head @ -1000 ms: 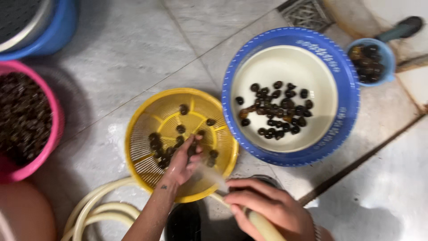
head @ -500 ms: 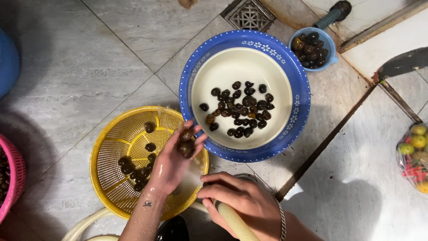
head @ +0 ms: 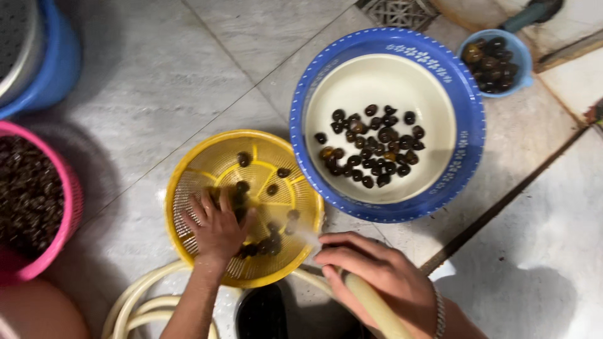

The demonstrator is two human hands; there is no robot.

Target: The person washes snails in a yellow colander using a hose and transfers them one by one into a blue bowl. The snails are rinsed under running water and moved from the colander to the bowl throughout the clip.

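Observation:
My left hand (head: 217, 229) lies palm down inside a yellow colander (head: 182, 182), fingers spread over dark round snails (head: 264, 246) at its bottom. My right hand (head: 377, 273) is closed round a pale hose (head: 377, 309) at the colander's right edge. A thin jet of water runs from the nozzle into the colander. Just right of it stands a blue basin (head: 468, 132) with a white bowl (head: 433, 88) inside, holding several more of the dark snails (head: 370, 147).
A pink basket (head: 69, 207) full of snails stands at the left edge, with a blue tub (head: 53, 56) above it. A small blue scoop (head: 524, 59) of snails and a floor drain (head: 396, 9) are at the top. Hose coils (head: 135, 301) lie on the wet tiles below.
Half a second ago my left hand was raised at the colander's rim with snails in its fingers; now it is back down inside the colander. My right hand keeps the hose.

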